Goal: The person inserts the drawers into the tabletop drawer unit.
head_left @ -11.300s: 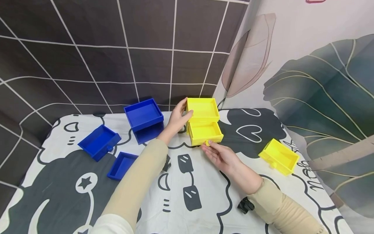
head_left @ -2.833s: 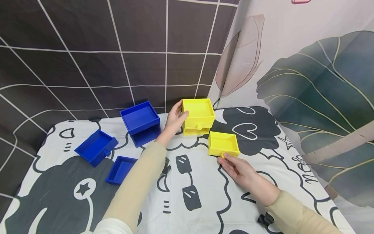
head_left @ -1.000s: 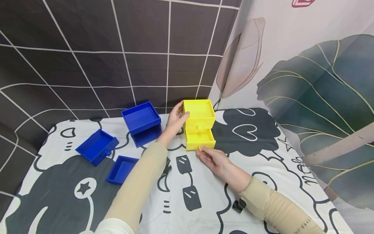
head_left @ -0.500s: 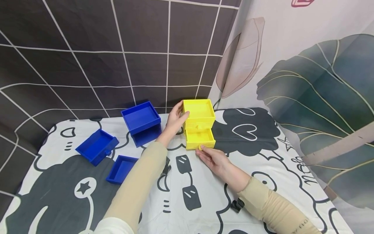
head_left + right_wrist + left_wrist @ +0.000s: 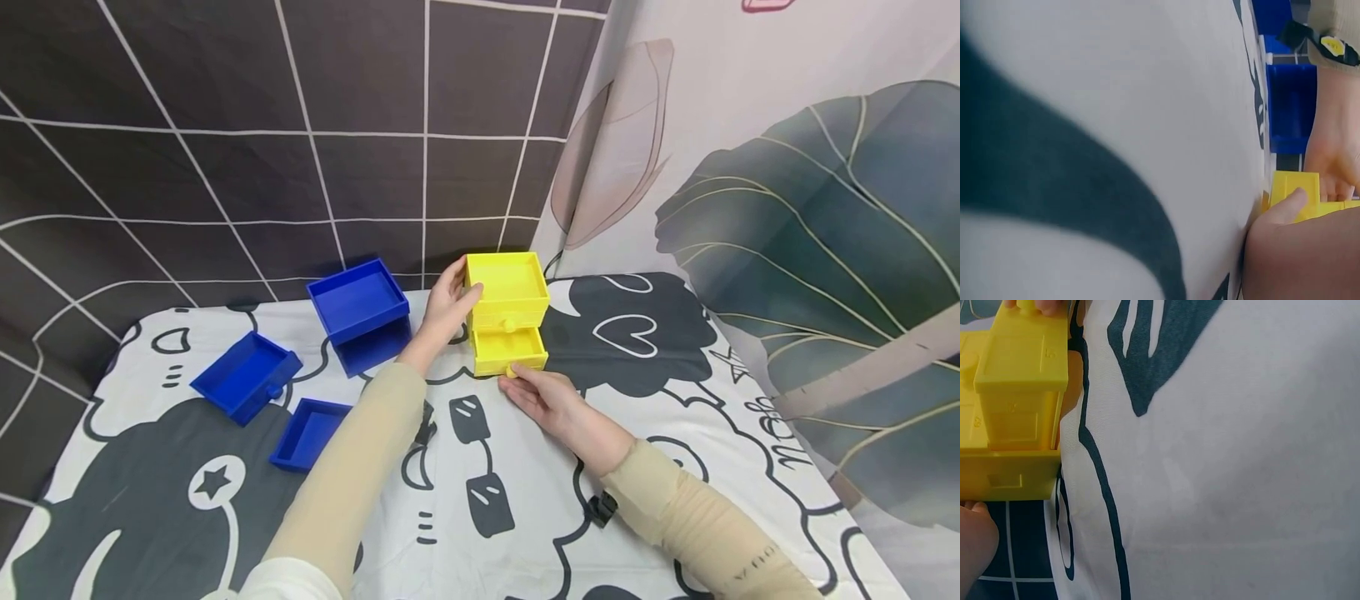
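Note:
A small yellow drawer cabinet (image 5: 508, 279) with a tray-like top stands near the back of the cloth. My left hand (image 5: 446, 315) grips its left side, thumb over the upper rim. The cabinet's upper drawer (image 5: 491, 317) sits flush. Its lower drawer (image 5: 508, 348) sticks partway out toward me, and my right hand (image 5: 551, 404) pinches the round knob on its front. In the left wrist view, this lower drawer (image 5: 1022, 362) projects from the cabinet. In the right wrist view, my right thumb (image 5: 1290, 205) lies against the yellow drawer front.
Left of the yellow cabinet stands a blue cabinet (image 5: 358, 302) with an open slot. Two loose blue drawers, one larger (image 5: 246, 375) and one partly behind my left sleeve (image 5: 309, 433), lie on the patterned cloth (image 5: 405, 542). A dark gridded curtain (image 5: 360, 167) hangs behind.
The upper drawer went in earlier. My right hand brought the second yellow drawer from the right to the lower slot; over the last second it slid slightly farther in. My left hand kept its hold.

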`<control>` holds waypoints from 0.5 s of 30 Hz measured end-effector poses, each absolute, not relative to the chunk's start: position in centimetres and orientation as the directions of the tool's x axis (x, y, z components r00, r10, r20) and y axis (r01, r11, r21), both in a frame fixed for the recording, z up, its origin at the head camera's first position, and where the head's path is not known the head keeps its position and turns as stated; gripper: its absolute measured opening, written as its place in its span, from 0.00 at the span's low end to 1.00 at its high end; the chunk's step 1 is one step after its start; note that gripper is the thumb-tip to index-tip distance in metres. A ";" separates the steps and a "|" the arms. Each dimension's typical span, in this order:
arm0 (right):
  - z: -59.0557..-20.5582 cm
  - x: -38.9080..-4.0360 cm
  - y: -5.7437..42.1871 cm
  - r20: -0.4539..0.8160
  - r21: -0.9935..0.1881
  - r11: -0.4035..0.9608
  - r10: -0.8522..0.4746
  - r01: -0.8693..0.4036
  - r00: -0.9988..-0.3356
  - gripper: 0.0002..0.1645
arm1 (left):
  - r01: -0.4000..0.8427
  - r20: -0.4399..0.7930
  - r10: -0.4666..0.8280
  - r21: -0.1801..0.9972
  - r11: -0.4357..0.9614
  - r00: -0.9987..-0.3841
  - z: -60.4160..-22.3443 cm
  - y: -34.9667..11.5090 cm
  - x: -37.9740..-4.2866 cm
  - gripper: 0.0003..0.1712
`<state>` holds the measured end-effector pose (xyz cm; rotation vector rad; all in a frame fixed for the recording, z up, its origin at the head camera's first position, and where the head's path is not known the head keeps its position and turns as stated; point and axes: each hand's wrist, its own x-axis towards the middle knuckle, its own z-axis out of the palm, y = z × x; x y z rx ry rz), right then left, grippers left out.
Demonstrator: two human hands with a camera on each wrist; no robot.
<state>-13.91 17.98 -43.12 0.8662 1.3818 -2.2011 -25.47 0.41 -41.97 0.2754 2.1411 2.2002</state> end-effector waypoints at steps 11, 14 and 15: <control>-42.7 -16.6 17.7 -0.681 -0.660 -0.434 0.001 0.613 -0.733 0.09 | 0.078 0.083 0.172 0.996 -0.037 -0.982 -41.9 0.3 -25.3 0.38; -42.5 -17.3 17.6 -0.682 -0.657 -0.444 0.005 0.610 -0.731 0.07 | 0.073 0.078 0.175 0.997 -0.039 -0.981 -41.8 0.3 -25.3 0.38; -42.5 -17.5 17.6 -0.684 -0.654 -0.449 0.005 0.609 -0.730 0.06 | 0.070 0.075 0.175 0.997 -0.037 -0.982 -41.8 0.3 -25.3 0.38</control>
